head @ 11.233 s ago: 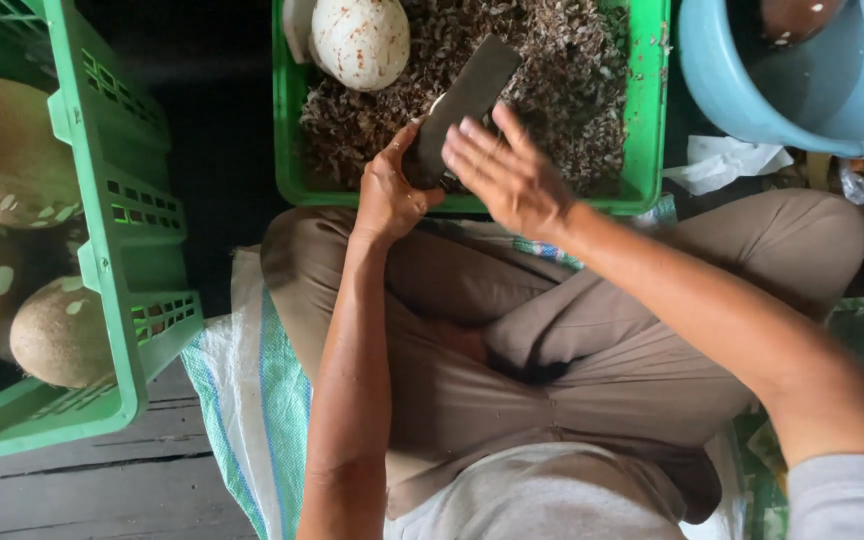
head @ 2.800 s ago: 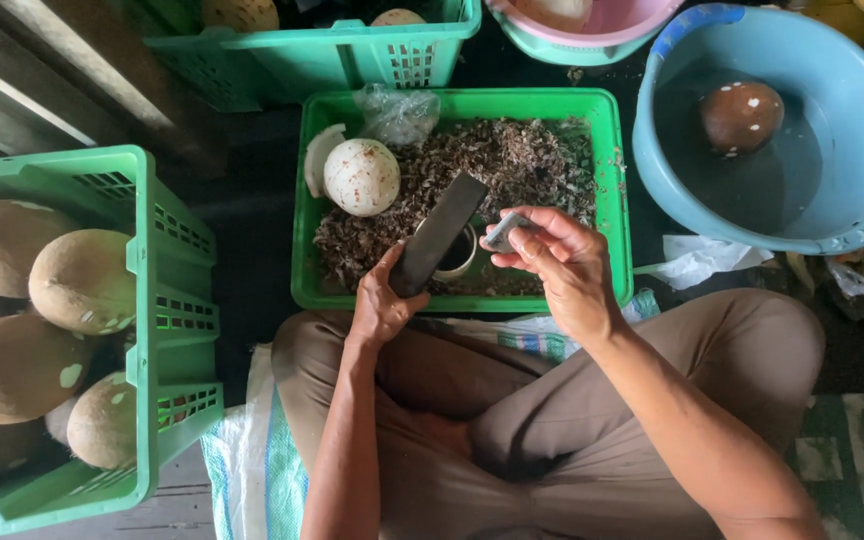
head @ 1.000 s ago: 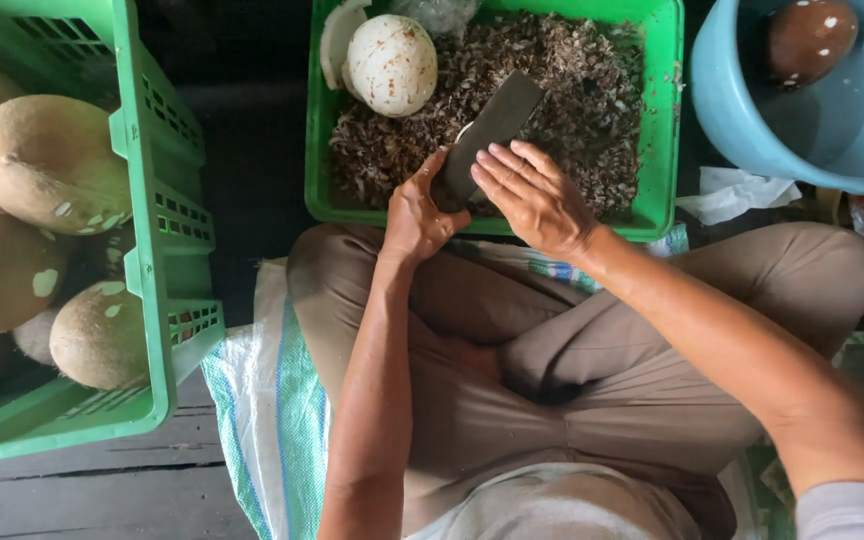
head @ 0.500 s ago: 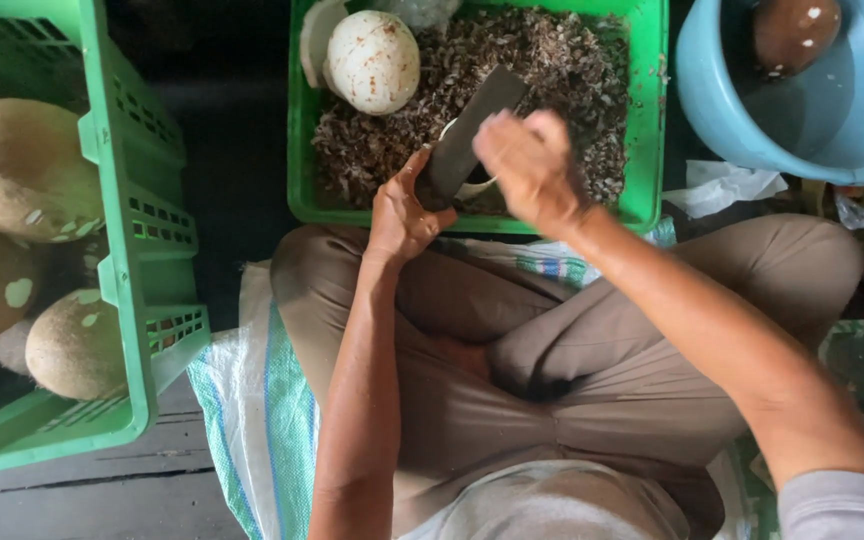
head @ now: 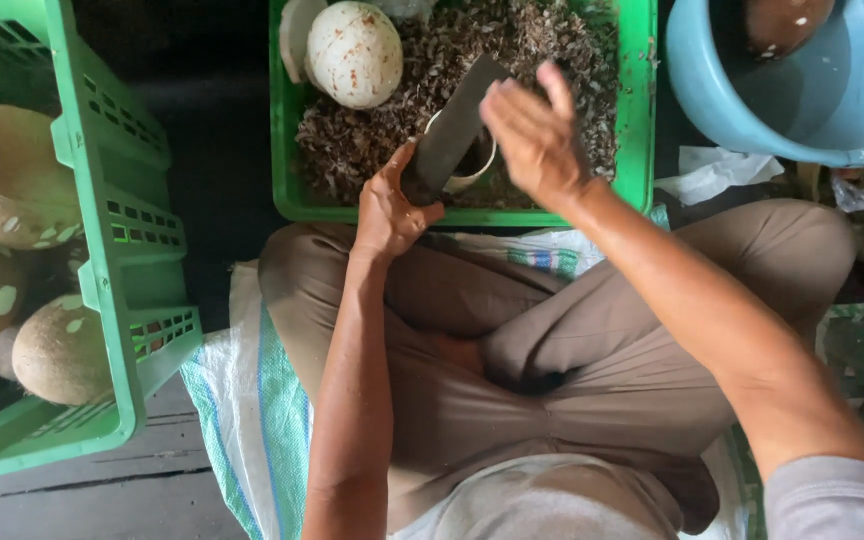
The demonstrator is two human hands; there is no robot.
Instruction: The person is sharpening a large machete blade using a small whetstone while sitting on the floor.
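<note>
Hands: left (head: 389, 212) holds one cleaver (head: 455, 127) (right (head: 534, 135) open).

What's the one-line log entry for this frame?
left hand: grips knife | right hand: open, above shavings crate | peeled coconut: in the crate | blue basin: right of it

One head camera, looking straight down from above the seated person.

The view falls almost vertically on the person's crossed legs (head: 552, 340), so the lap fills the lower middle and both forearms rise from the bottom edge toward the top. It is close: the left hand (head: 392, 215) and the right hand (head: 537, 135) are large in the upper middle. A green tray (head: 642, 110) is cut by the top edge, a green crate (head: 122, 250) by the left edge, a blue basin (head: 842, 100) by the top right corner. There is no second view.
</note>
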